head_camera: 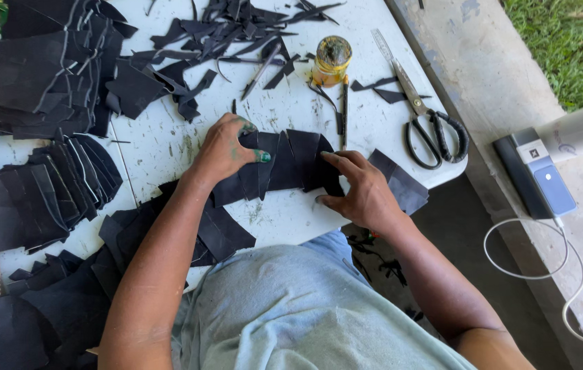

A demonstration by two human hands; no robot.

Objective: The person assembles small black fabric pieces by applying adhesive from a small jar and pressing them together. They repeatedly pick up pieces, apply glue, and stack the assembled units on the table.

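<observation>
White table (168,147): left hand (226,147) and right hand (360,188) press open fingers on fanned black pieces (284,164); far jar (332,60) holds amber glue

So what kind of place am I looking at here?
Probably a small outdoor craft workbench, perhaps for leather or shoe parts: stacks of cut black pieces on a scratched white table, scissors, a glue jar, and grass beyond a concrete ledge.

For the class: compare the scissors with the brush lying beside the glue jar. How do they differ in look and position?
The scissors are large, with black looped handles and metal blades, lying near the table's right edge. The brush is a thin, dark, straight stick, closer to the jar. The scissors lie slanted; the brush lies nearly straight up the view. Both rest untouched on the white table.
</observation>
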